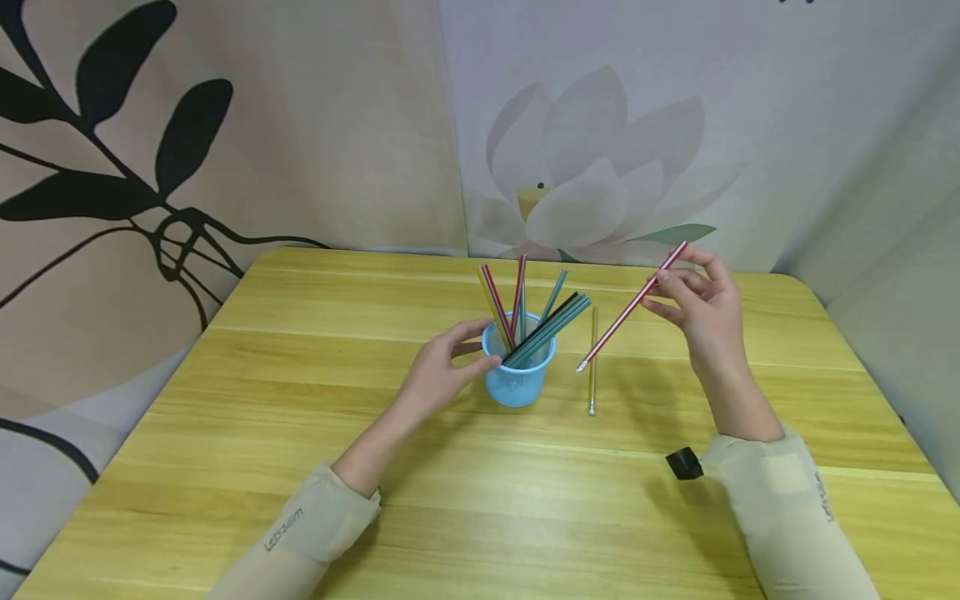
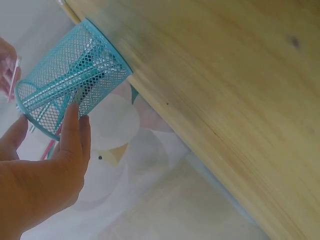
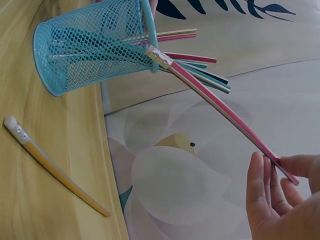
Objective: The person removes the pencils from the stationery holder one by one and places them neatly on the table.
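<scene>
A light-blue mesh pencil cup (image 1: 516, 386) stands upright on the table, several striped pencils (image 1: 551, 332) leaning out of it in green, red, yellow and black. At its left side, my left hand (image 1: 444, 367) holds the cup near the rim, thumb in front and fingers behind. My right hand (image 1: 705, 312) is raised to the right of the cup. Between thumb and fingers it pinches a red-and-white striped pencil (image 1: 630, 308) near one end. The white eraser end of that pencil slants down toward the cup, and in the right wrist view it overlaps the cup's rim.
One yellow pencil (image 3: 60, 170) with a white eraser lies on the wooden table (image 1: 480, 508), just right of the cup. Behind the table's far edge hangs a backdrop (image 1: 337, 125) printed with a lotus and dark leaves.
</scene>
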Tool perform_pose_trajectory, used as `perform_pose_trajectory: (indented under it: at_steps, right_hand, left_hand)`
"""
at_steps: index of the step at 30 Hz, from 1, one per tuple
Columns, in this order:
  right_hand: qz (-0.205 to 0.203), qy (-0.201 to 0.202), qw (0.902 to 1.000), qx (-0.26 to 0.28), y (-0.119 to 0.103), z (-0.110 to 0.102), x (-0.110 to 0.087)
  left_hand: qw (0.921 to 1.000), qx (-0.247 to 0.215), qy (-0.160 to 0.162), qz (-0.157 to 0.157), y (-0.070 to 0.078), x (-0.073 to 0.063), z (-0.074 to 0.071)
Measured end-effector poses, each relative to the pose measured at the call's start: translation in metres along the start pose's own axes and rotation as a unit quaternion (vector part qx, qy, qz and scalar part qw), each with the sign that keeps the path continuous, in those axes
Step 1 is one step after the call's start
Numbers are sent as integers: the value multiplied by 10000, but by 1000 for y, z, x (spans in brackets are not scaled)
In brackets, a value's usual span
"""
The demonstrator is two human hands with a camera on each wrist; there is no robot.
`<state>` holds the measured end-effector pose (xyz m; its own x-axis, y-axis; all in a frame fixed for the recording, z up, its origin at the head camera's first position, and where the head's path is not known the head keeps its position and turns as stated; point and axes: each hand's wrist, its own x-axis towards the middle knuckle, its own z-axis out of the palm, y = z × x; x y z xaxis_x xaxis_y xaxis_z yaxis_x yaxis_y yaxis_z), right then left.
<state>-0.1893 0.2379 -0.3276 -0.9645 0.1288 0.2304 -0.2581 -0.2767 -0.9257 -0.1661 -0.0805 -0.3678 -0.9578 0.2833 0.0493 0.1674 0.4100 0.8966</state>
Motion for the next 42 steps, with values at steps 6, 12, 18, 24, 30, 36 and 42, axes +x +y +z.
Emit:
perform_pose_trajectory:
  at_steps: [6,12,18,24,30,36,42]
  right_hand:
    - [82,17,10000,-32,5,-2,2]
    - [241,121,9995,-155,10,-7,4]
    - [396,123,9989,-212,16,-13,6]
    - [521,110,9983,-255,22,-18,8]
    - [676,99,9968,-407,30,-21,10]
    - [813,84,9955,-475,36,-26,12]
    - [1031,154,9931,-546,41,-28,13]
  left_hand:
    - [10000,23,-27,19,-2,1,0]
    - [10000,30,-36,21,-2,1,0]
    - [10000,67,-28,17,-2,2,0]
    - [10000,78,-23,-16,-2,2,0]
    - [10000,93,-20,-25,-1,1,0]
    - [10000,77,-28,-15,-1,1,0]
    - [10000,65,-38,-35,0,1,0]
